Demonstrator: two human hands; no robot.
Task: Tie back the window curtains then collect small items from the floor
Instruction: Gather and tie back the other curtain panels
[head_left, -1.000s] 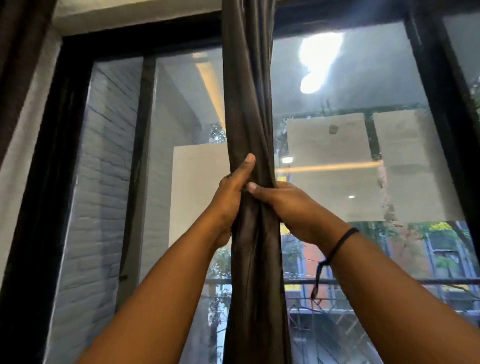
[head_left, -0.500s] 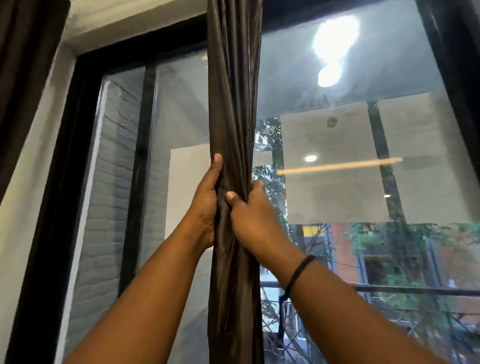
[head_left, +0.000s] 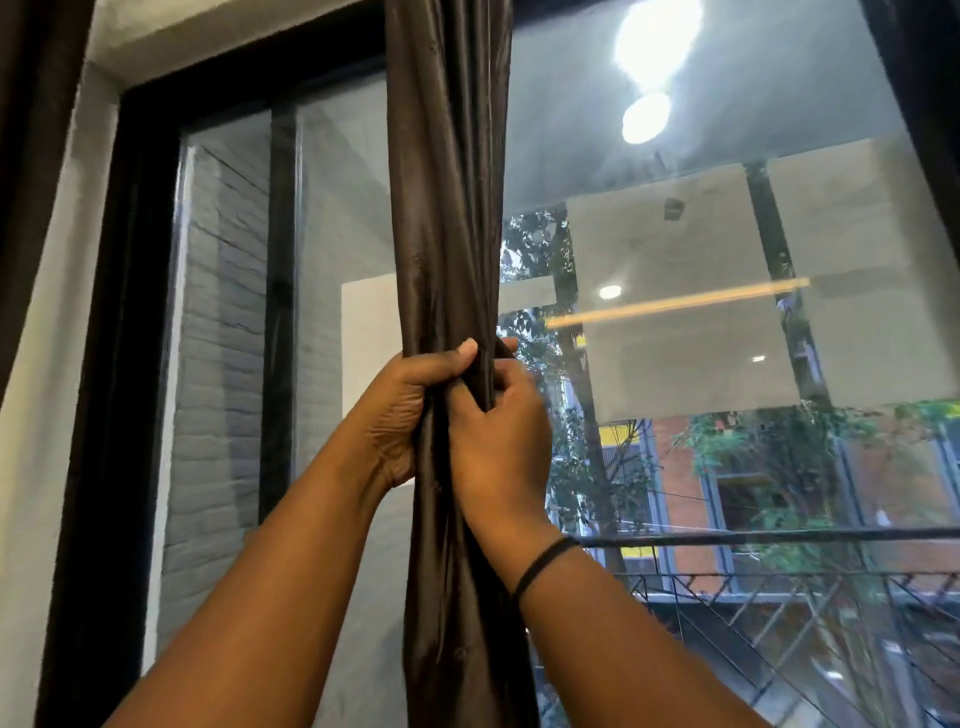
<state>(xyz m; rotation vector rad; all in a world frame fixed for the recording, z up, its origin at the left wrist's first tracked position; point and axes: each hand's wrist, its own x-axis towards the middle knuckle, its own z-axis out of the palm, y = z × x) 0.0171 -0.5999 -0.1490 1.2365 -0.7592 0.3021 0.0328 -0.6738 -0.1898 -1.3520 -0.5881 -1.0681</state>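
Observation:
A dark brown satin curtain (head_left: 447, 182) hangs gathered into a narrow bundle in front of the window, running from the top edge to the bottom edge of the view. My left hand (head_left: 400, 415) grips the bundle from the left, its thumb wrapped across the front. My right hand (head_left: 498, 441) grips the same bundle from the right at the same height, fingers curled into the folds. A thin black band sits on my right wrist. No floor or small items are in view.
A black window frame (head_left: 130, 312) borders the glass (head_left: 727, 364), with a black mullion left of the curtain. Another dark curtain (head_left: 31, 156) hangs at the far left and one at the top right corner. Outside are a railing, trees and a brick building.
Both hands have tightened round the curtain bundle; my left thumb, earlier pointing up along the fabric, now wraps across its front. The view has shifted slightly.

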